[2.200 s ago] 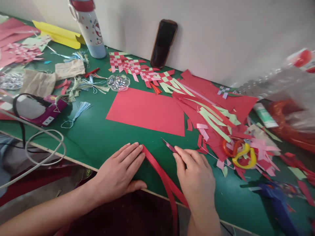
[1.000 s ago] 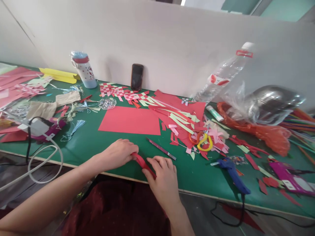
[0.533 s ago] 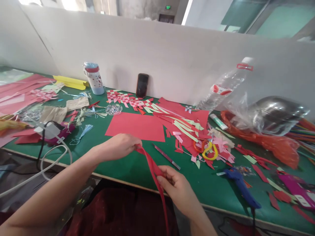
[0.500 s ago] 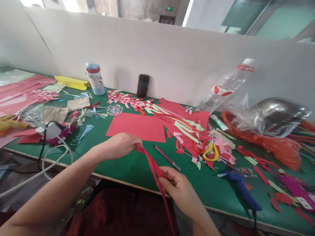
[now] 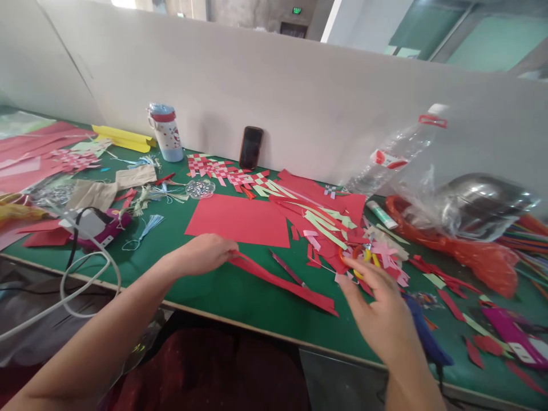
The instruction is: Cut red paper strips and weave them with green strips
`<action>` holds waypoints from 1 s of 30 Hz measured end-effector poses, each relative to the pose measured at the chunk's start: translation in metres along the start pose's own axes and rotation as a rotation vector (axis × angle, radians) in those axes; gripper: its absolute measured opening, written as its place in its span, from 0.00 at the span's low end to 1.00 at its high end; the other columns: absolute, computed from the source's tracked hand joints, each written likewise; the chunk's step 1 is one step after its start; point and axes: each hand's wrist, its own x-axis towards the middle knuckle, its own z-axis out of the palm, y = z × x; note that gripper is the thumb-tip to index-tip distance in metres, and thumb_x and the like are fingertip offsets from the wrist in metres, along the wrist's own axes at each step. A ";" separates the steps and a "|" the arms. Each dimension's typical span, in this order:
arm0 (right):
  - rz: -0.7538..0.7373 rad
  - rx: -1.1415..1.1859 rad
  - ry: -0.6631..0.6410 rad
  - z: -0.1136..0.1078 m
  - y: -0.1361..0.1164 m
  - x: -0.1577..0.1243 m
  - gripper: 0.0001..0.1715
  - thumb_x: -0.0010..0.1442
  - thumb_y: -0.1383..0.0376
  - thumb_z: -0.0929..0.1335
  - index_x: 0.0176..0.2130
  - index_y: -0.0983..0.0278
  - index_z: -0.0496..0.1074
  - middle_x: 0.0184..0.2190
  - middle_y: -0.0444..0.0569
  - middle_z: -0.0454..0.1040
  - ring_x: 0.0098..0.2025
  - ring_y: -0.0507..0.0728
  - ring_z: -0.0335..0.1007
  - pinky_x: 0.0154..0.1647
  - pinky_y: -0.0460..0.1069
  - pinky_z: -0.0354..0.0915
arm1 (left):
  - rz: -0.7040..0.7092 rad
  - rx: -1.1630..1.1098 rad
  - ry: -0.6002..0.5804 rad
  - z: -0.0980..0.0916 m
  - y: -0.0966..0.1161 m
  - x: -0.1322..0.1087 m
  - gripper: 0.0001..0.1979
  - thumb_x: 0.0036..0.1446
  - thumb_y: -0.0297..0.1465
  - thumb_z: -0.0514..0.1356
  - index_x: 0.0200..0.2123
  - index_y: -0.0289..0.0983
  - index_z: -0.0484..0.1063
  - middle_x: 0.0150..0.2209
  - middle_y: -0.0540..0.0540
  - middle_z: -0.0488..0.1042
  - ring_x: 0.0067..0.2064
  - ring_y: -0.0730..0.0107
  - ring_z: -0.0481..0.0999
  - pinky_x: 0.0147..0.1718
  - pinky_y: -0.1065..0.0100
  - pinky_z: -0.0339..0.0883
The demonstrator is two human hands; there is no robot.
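Note:
My left hand (image 5: 208, 252) pinches one end of a red paper strip (image 5: 282, 281), which stretches right across the green table over a dark pen-like tool (image 5: 286, 267). My right hand (image 5: 377, 302) is off the strip, with thumb and fingers apart and nothing between them. Its fingertips are by the scissors (image 5: 367, 257) with orange and yellow handles, partly covering them. Behind my left hand lies a flat red paper sheet (image 5: 240, 220). Pale green paper strips (image 5: 325, 228) lie on more red paper to its right.
A blue glue gun (image 5: 428, 337) lies right of my right hand, partly hidden. A cup (image 5: 166, 134) and a phone (image 5: 251, 147) stand near the white partition. Bottle (image 5: 391, 157), glue stick (image 5: 382, 214) and red plastic bag (image 5: 475, 262) are at right; white cable (image 5: 113, 260) at left.
My right hand has let go of the red strip and moved right to the scissors. The strip, hanging down toward my lap before, now stretches right over the table. My left hand keeps its end.

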 end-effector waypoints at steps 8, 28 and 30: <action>-0.130 0.281 -0.558 0.031 -0.077 -0.002 0.33 0.66 0.54 0.64 0.66 0.59 0.59 0.45 0.52 0.79 0.45 0.61 0.76 0.45 0.56 0.71 | 0.108 0.061 0.091 -0.010 0.039 -0.002 0.11 0.63 0.25 0.51 0.39 0.39 0.73 0.35 0.48 0.77 0.39 0.65 0.75 0.38 0.68 0.64; 0.403 0.569 -0.434 0.034 0.024 0.091 0.33 0.58 0.38 0.63 0.42 0.63 0.71 0.18 0.35 0.51 0.19 0.49 0.48 0.19 0.46 0.49 | -0.133 0.151 0.362 0.005 -0.003 0.062 0.21 0.67 0.35 0.55 0.60 0.35 0.63 0.57 0.36 0.70 0.59 0.50 0.68 0.55 0.52 0.63; 0.390 0.522 -0.360 0.039 0.035 0.122 0.34 0.59 0.37 0.61 0.40 0.63 0.70 0.19 0.37 0.54 0.19 0.49 0.49 0.19 0.46 0.50 | -0.116 0.164 0.323 0.018 -0.008 0.067 0.22 0.66 0.35 0.56 0.61 0.36 0.63 0.61 0.36 0.67 0.63 0.50 0.64 0.60 0.52 0.59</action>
